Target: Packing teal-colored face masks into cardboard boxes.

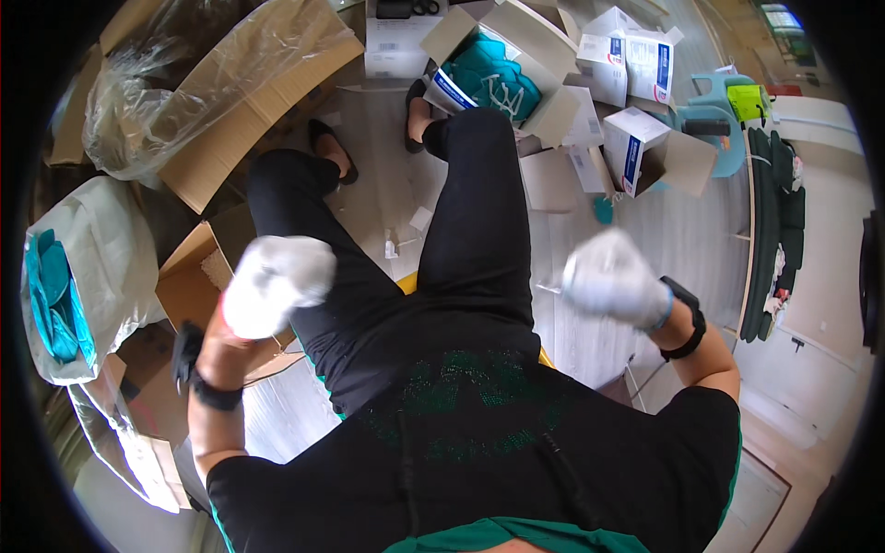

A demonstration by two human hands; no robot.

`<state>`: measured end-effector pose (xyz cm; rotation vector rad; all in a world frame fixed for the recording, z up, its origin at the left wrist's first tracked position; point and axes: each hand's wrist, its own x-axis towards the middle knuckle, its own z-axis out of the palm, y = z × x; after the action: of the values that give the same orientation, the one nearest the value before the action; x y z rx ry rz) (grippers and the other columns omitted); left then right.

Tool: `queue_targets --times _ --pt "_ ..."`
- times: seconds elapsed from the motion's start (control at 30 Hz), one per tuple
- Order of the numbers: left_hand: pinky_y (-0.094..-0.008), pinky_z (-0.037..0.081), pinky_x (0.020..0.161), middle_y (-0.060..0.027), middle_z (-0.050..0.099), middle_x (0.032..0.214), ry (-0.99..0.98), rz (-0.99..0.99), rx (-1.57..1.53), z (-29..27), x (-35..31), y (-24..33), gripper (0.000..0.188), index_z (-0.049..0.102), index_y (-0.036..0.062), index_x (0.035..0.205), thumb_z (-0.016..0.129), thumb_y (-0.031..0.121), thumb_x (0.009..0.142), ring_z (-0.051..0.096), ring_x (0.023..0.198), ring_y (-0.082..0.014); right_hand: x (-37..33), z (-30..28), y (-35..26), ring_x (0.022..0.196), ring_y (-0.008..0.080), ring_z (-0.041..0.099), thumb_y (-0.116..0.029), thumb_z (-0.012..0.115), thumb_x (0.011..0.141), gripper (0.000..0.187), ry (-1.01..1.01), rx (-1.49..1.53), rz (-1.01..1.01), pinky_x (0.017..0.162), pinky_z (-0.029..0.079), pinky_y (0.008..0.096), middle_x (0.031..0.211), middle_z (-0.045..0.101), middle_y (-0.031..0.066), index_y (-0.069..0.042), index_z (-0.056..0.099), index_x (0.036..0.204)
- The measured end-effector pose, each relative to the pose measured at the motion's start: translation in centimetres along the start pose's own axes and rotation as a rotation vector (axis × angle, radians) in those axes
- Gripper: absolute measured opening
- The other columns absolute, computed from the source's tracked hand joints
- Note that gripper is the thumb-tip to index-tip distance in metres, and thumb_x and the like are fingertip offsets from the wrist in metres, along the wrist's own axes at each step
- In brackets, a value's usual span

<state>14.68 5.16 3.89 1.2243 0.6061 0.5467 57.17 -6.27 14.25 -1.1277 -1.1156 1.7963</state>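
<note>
Both my hands wear white knitted gloves and are raised over my lap, well apart. My left hand (pixel 279 284) is above my left thigh, near an open brown carton; motion smears it and its fingers cannot be made out. Out past my right thigh, my right hand (pixel 613 279) is curled into a blurred fist. A thin whitish bit pokes from its inner side, too blurred to name. Ahead of my right knee, an open carton (pixel 553 57) holds teal fabric pieces (pixel 490 76) with white cords.
White-and-blue cartons (pixel 636 152) stand at the front right by a light blue plastic chair (pixel 724 129). A large brown carton (pixel 267 92) with clear plastic is at the front left. A white sack (pixel 111 240) with teal pieces (pixel 57 295) is at my left.
</note>
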Motion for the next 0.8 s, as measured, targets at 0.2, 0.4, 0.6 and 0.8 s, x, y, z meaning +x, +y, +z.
queue_targets --times 0.2,0.4,0.6,0.8 --pt "-0.0205 0.027 0.044 0.0007 0.044 0.067 0.131 -0.120 -0.443 5.4 7.2 3.1 0.011 0.051 0.0044 0.088 0.050 0.015 0.091 0.032 0.047 -0.0046 4.9 -6.4 4.3 0.070 0.0153 0.053 -0.027 0.060 0.091 0.024 0.528 -1.805 -0.412 0.068 0.046 0.0316 0.077 0.055 0.0033 -0.007 0.054 0.081" --pt "-0.0188 0.031 0.051 0.0042 0.055 0.075 0.231 -0.252 -0.226 12.8 10.2 -1.4 0.017 0.065 0.0042 0.098 0.059 0.019 0.093 0.042 0.057 -0.0027 9.0 -3.3 5.0 0.078 0.0203 0.060 -0.033 0.059 0.091 0.027 0.462 -1.944 -0.670 0.068 0.049 0.0329 0.085 0.057 0.0065 -0.006 0.057 0.092" --pt "-0.0213 0.045 0.064 0.0035 0.057 0.075 0.335 0.052 0.207 18.4 12.2 -2.3 0.019 0.063 -0.0008 0.100 0.067 0.014 0.089 0.049 0.066 -0.0030 10.3 -1.7 5.3 0.075 0.0211 0.058 -0.024 0.056 0.094 0.016 0.314 -1.777 -0.516 0.068 0.049 0.0314 0.076 0.050 0.0048 -0.008 0.055 0.094" --pt "-0.0322 0.050 0.067 -0.0138 0.065 0.076 0.526 0.084 0.331 20.3 15.3 -4.0 0.030 0.062 -0.0013 0.096 0.066 0.027 0.089 0.063 0.068 -0.0211 10.3 0.8 8.0 0.111 0.0286 0.060 -0.020 0.047 0.099 0.036 0.337 0.183 -0.403 0.099 0.046 0.0375 0.122 0.060 0.0172 0.003 0.047 0.126"
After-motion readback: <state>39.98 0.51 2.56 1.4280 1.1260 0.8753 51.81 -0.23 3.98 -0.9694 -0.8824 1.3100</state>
